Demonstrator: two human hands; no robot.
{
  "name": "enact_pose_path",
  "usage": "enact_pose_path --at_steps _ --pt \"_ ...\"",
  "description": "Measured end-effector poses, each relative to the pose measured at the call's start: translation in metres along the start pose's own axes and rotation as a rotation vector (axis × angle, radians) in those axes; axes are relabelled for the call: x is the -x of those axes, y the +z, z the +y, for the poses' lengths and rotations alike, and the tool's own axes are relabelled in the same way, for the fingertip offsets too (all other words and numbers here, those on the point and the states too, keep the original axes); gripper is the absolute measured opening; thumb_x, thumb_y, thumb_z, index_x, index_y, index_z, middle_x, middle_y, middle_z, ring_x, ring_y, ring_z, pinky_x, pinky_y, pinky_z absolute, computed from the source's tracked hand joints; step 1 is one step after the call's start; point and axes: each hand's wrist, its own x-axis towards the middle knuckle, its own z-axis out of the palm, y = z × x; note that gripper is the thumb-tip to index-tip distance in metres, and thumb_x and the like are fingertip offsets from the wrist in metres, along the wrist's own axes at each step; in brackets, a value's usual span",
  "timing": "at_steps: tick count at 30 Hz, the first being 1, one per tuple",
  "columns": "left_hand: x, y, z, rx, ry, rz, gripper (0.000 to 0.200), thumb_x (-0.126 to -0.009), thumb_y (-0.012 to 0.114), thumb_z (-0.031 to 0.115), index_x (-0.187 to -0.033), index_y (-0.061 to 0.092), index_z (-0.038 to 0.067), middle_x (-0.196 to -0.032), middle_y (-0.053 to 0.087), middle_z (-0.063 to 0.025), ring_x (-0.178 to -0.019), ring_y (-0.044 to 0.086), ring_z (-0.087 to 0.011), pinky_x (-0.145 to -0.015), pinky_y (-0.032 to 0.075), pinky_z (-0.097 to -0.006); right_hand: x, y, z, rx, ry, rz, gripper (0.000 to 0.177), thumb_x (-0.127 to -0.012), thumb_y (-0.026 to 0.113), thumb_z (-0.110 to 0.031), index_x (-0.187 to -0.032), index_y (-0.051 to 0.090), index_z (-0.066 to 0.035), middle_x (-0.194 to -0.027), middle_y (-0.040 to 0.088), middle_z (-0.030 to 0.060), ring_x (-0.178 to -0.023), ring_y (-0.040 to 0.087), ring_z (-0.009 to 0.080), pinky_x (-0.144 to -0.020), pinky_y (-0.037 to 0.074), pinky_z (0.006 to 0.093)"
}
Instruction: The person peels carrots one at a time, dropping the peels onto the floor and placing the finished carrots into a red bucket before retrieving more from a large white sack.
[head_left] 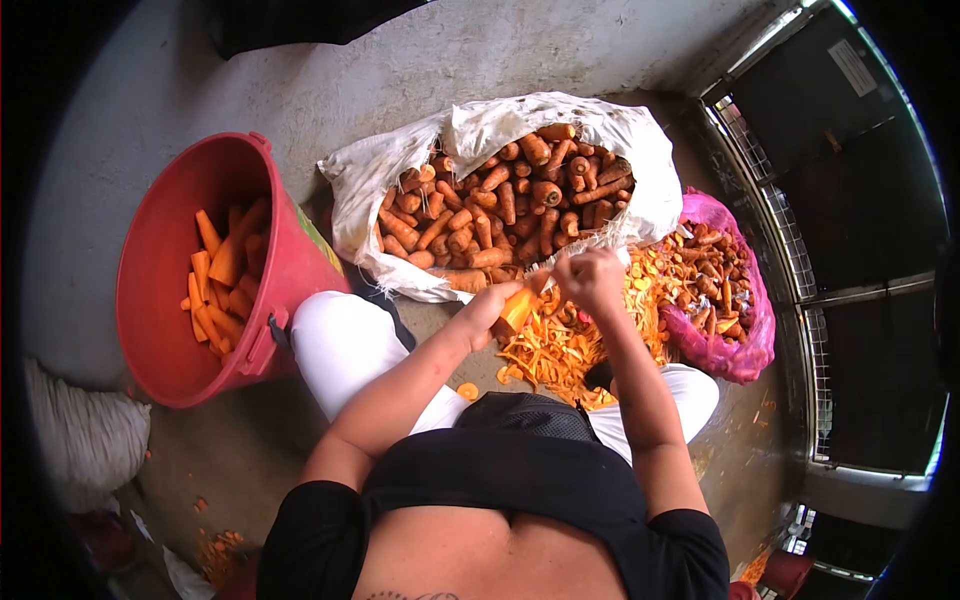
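My left hand (485, 313) is wrapped round a thick carrot (516, 310), whose bright orange, peeled side faces up. Close by on the right, my right hand (592, 277) is closed near the carrot's far end; whatever its fingers hold is hidden. Orange carrot peelings (560, 365) lie in a heap below both hands, between my knees. Just beyond them, a white woven sack (375, 165) lies on its side, its torn opening showing many unpeeled carrots (490, 215).
A red bucket (150, 290) with peeled carrots (225, 270) stands tilted in view at the left. To the right sits a pink mesh bag (765, 330) of carrot scraps (715, 280). A pale wall (560, 50) rises behind; another white sack (85, 420) is at the left edge.
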Motion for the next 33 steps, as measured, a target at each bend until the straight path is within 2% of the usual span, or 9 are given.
enact_pose_path --at_steps 2,3,4,11,13,16,19,22,33 --pt "0.001 -0.002 -0.001 -0.003 -0.009 -0.084 0.036 -0.097 0.037 0.034 -0.111 0.051 0.005 -0.074 0.060 -0.0069 -0.056 0.055 -0.0120 -0.041 0.041 -0.0226 -0.011 -0.003 0.032 0.075 0.500 -0.331 0.044 -0.088 0.051 -0.026 -0.046 0.060 -0.015 -0.040 0.050 -0.0037 -0.038 0.042 0.0081 -0.057 0.046 0.0302" --pt "0.001 -0.003 -0.002 -0.006 -0.016 -0.126 0.036 -0.096 0.037 0.034 -0.111 0.050 0.004 -0.075 0.059 -0.0074 -0.056 0.055 -0.0119 -0.041 0.040 -0.0224 -0.001 0.009 0.066 0.493 0.286 -0.283 0.045 -0.087 0.050 -0.030 -0.047 0.061 -0.013 -0.046 0.056 0.0008 -0.040 0.048 0.0106 -0.056 0.046 0.0323" --pt "0.002 -0.003 -0.002 0.033 -0.004 -0.149 0.038 -0.096 0.038 0.036 -0.111 0.051 0.004 -0.076 0.059 -0.0075 -0.056 0.055 -0.0123 -0.043 0.042 -0.0226 0.005 0.013 0.087 0.445 0.465 -0.210 0.048 -0.088 0.046 -0.034 -0.050 0.061 -0.007 -0.050 0.058 0.0055 -0.043 0.053 0.0158 -0.055 0.048 0.0361" --pt "0.000 0.004 0.008 0.164 0.057 -0.253 0.059 -0.096 0.040 0.046 -0.130 0.043 -0.002 -0.078 0.055 -0.0056 -0.061 0.054 -0.0125 -0.045 0.043 -0.0213 0.088 0.027 0.143 -0.946 1.351 0.127 0.041 -0.091 0.046 -0.036 -0.061 0.053 -0.010 -0.050 0.045 0.0003 -0.038 0.037 0.0112 -0.039 0.028 0.0258" --pt "-0.002 0.013 0.008 0.174 0.070 -0.218 0.058 -0.096 0.041 0.045 -0.131 0.043 -0.002 -0.078 0.055 -0.0056 -0.060 0.053 -0.0124 -0.048 0.044 -0.0217 0.106 0.040 0.138 -0.941 1.364 0.111 0.041 -0.091 0.049 -0.038 -0.062 0.054 -0.010 -0.050 0.047 -0.0003 -0.038 0.036 0.0092 -0.039 0.028 0.0252" --pt "-0.008 0.014 0.002 0.200 0.042 -0.194 0.057 -0.096 0.042 0.043 -0.132 0.042 -0.002 -0.078 0.055 -0.0058 -0.059 0.052 -0.0125 -0.051 0.044 -0.0223 0.087 0.011 0.081 -0.582 1.007 -0.014 0.040 -0.092 0.053 -0.031 -0.060 0.060 -0.007 -0.050 0.048 -0.0025 -0.041 0.040 0.0063 -0.040 0.028 0.0232" --pt "-0.016 0.014 -0.004 0.187 0.014 -0.117 0.048 -0.097 0.042 0.039 -0.126 0.047 0.001 -0.078 0.057 -0.0061 -0.061 0.055 -0.0132 -0.050 0.043 -0.0236 0.070 0.008 0.050 -0.762 0.897 -0.099 0.038 -0.089 0.057 -0.032 -0.062 0.069 -0.007 -0.044 0.051 0.0002 -0.041 0.041 0.0083 -0.043 0.034 0.0270" --pt "-0.021 0.007 -0.007 0.143 0.029 -0.129 0.036 -0.095 0.045 0.037 -0.115 0.053 0.008 -0.080 0.059 -0.0045 -0.069 0.060 -0.0146 -0.055 0.048 -0.0262 0.036 -0.021 -0.001 -0.317 0.317 -0.023 0.036 -0.083 0.061 -0.028 -0.051 0.066 -0.012 -0.046 0.055 0.0024 -0.044 0.051 0.0173 -0.058 0.041 0.0332" --pt "-0.016 -0.007 -0.006 0.129 0.004 -0.091 0.035 -0.092 0.051 0.039 -0.107 0.055 0.008 -0.083 0.063 -0.0057 -0.067 0.062 -0.0148 -0.053 0.049 -0.0253 0.006 -0.018 -0.030 -0.158 -0.016 0.033 0.035 -0.076 0.063 -0.018 -0.042 0.055 -0.012 -0.044 0.052 0.0015 -0.047 0.049 0.0176 -0.054 0.037 0.0328"
